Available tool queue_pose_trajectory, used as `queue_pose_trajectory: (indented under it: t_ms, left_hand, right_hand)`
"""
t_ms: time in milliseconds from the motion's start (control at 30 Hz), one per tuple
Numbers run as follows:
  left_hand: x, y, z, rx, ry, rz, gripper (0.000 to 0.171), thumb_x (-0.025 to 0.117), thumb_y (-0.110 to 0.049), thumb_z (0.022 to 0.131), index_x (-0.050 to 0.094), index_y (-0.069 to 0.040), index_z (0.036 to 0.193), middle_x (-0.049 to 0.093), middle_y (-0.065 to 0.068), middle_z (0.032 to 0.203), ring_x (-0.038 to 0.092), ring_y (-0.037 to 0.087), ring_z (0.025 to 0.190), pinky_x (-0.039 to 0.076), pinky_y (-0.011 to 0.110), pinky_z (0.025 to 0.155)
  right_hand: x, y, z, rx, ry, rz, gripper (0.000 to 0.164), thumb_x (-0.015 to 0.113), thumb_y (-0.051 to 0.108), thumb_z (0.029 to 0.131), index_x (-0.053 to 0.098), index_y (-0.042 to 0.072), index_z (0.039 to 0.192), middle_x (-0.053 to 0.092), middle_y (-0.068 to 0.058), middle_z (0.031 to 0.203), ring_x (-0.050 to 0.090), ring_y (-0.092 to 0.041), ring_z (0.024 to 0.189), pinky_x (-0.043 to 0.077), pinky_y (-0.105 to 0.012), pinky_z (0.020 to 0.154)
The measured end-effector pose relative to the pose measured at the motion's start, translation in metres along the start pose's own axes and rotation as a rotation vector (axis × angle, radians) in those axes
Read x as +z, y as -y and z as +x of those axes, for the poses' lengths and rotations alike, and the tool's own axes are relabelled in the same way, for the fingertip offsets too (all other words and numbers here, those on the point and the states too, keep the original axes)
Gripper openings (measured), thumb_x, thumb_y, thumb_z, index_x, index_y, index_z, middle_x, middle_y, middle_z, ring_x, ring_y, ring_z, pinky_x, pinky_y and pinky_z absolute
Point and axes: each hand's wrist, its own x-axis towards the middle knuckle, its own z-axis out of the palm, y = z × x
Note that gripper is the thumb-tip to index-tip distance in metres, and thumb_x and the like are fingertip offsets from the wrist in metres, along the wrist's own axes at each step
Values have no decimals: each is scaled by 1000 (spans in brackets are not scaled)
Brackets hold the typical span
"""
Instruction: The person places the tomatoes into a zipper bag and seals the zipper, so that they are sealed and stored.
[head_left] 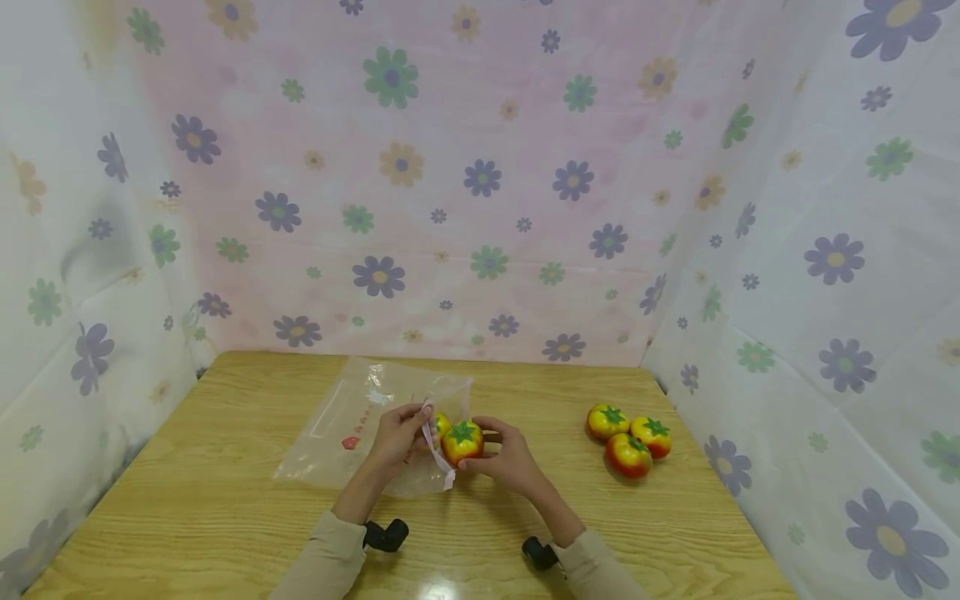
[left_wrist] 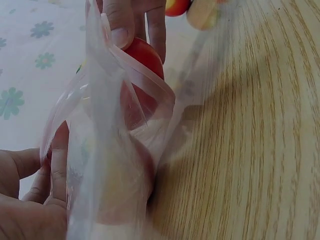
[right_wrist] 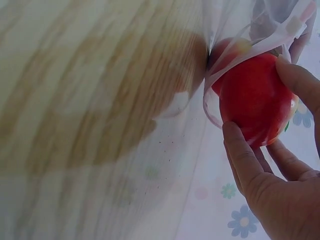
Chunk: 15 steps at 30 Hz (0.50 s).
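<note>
A clear plastic zip bag [head_left: 337, 425] with a pale pink edge lies on the table, its mouth facing right. My left hand [head_left: 399, 435] pinches the upper edge of that mouth and lifts it. In my right hand [head_left: 512, 458] is a red and yellow toy tomato [head_left: 462, 443] with a green leafy top, gripped between thumb and fingers at the opening. The right wrist view shows this tomato [right_wrist: 257, 97] partly inside the pink rim. Another tomato [left_wrist: 122, 185] shows through the plastic in the left wrist view, inside the bag.
Three more tomatoes [head_left: 628, 455] sit grouped on the right side of the wooden table [head_left: 225, 533]. Flower-printed cloth [head_left: 450, 208] hangs at the back and both sides. A black wrist mount [head_left: 386, 535] sticks out beside the left sleeve.
</note>
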Motion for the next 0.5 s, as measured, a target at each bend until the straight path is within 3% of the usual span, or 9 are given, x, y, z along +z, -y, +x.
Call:
queue_pose_trajectory:
  t_ms: [367, 500]
  left_hand:
    - [2, -1, 1, -6, -1, 1, 34, 57, -13, 106, 59, 15, 124, 66, 2, 85, 67, 9, 67, 57, 19, 60]
    - [2, -3, 0, -12, 5, 7, 37, 57, -15, 106, 57, 15, 127, 67, 2, 87, 67, 7, 64, 44, 16, 46]
  right_hand:
    - [7, -3, 8, -29, 9, -9, 65, 86, 8, 82, 57, -2, 139, 58, -24, 135, 63, -42, 115, 60, -43, 89]
    - [8, 0, 9, -44, 6, -13, 64, 86, 6, 81, 57, -3, 138, 59, -25, 133, 63, -44, 114, 60, -46, 88]
